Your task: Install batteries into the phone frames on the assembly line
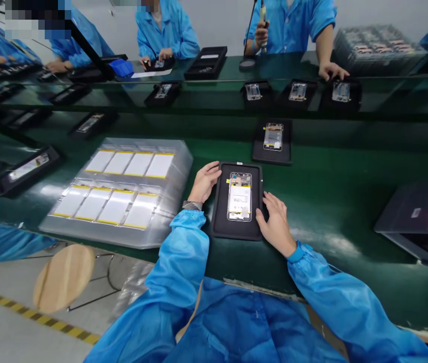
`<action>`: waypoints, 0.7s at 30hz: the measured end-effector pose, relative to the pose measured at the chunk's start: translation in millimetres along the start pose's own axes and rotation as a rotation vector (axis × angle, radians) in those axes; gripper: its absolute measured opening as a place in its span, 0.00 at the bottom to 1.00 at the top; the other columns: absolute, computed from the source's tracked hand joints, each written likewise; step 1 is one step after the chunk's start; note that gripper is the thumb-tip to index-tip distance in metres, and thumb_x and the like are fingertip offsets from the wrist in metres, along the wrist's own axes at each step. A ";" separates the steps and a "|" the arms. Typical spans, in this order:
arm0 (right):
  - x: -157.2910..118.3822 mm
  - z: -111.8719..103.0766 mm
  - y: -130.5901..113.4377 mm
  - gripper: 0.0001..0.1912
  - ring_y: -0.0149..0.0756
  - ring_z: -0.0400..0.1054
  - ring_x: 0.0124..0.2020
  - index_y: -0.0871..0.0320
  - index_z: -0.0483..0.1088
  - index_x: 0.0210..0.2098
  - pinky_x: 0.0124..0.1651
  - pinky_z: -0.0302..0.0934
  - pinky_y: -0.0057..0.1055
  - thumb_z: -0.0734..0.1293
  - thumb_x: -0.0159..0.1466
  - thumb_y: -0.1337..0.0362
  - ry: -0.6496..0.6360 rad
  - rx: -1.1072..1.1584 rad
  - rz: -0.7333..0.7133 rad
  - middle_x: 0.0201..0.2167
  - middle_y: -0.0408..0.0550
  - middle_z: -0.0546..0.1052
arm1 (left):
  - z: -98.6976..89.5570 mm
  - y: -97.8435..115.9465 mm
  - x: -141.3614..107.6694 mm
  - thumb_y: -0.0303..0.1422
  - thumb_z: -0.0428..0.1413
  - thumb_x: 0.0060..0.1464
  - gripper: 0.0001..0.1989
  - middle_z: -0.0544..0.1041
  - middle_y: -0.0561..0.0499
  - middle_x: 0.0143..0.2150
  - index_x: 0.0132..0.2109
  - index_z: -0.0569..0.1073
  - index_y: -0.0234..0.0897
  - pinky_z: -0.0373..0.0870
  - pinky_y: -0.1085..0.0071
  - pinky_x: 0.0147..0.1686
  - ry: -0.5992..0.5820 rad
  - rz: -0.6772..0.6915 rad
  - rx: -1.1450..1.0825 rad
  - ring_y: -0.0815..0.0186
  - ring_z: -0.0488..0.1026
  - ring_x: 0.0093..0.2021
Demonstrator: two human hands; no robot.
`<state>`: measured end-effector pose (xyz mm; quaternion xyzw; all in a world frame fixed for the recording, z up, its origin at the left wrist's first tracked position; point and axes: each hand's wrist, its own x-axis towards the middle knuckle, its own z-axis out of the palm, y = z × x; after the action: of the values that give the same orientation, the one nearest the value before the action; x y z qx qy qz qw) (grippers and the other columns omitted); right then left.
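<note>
A black tray (220,224) lies flat on the green bench in front of me. Inside it rests an opened phone body (240,199) with a white battery in its middle and a small yellow tab at its upper left. My left hand (205,182) is at the tray's upper left edge, fingers stretched out and fingertips touching the rim. Against the right edge lies my right hand (275,222), its thumb spread away from the extended fingers. Neither hand touches the phone body.
To the left stands a clear plastic tray stack (178,151) with rows of white batteries. Another black tray (288,156) with a phone body lies ahead. A dark machine (399,206) sits at the right. Across a raised shelf, co-workers in blue handle similar trays. A wooden stool (64,277) stands lower left.
</note>
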<state>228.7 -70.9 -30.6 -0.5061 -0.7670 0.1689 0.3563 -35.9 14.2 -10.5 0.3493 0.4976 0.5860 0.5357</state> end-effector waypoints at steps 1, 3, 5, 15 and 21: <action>0.2 -0.6 -0.7 0.20 0.54 0.62 0.65 0.61 0.70 0.57 0.66 0.55 0.57 0.60 0.70 0.60 0.026 0.029 0.030 0.61 0.63 0.71 | -0.2 1.6 -0.5 0.29 0.65 0.49 0.23 0.79 0.39 0.54 0.53 0.74 0.35 0.74 0.54 0.57 -0.053 -0.034 -0.039 0.53 0.77 0.56; 1.1 -2.8 -2.9 0.21 0.53 0.65 0.61 0.60 0.69 0.58 0.64 0.58 0.55 0.60 0.69 0.59 0.077 0.096 0.106 0.58 0.62 0.73 | 2.1 5.4 -2.7 0.31 0.66 0.50 0.23 0.79 0.41 0.54 0.54 0.75 0.36 0.75 0.55 0.56 -0.121 -0.038 -0.091 0.52 0.77 0.56; 2.7 -6.2 -6.0 0.21 0.52 0.67 0.57 0.58 0.68 0.58 0.61 0.61 0.52 0.62 0.69 0.57 0.109 0.173 0.190 0.53 0.60 0.76 | 6.9 9.5 -6.4 0.33 0.66 0.51 0.24 0.78 0.42 0.56 0.55 0.74 0.37 0.75 0.56 0.57 -0.143 0.008 -0.109 0.52 0.76 0.58; 7.6 -14.2 -13.1 0.28 0.36 0.66 0.32 0.58 0.60 0.64 0.39 0.65 0.35 0.66 0.69 0.53 0.104 0.457 0.286 0.29 0.40 0.66 | 19.5 20.3 -21.6 0.35 0.68 0.52 0.33 0.74 0.45 0.63 0.64 0.70 0.43 0.71 0.60 0.63 -0.234 0.128 -0.192 0.52 0.69 0.66; 5.6 -13.4 -14.8 0.29 0.37 0.69 0.33 0.59 0.60 0.64 0.37 0.67 0.35 0.66 0.69 0.53 0.103 0.470 0.293 0.31 0.42 0.69 | 17.9 19.1 -21.7 0.34 0.68 0.52 0.32 0.74 0.47 0.64 0.64 0.71 0.44 0.70 0.63 0.64 -0.235 0.112 -0.224 0.53 0.69 0.67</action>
<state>227.4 -73.6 -10.1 -0.5228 -0.6064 0.3660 0.4743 -20.5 -2.0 15.1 0.3809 0.3430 0.6218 0.5922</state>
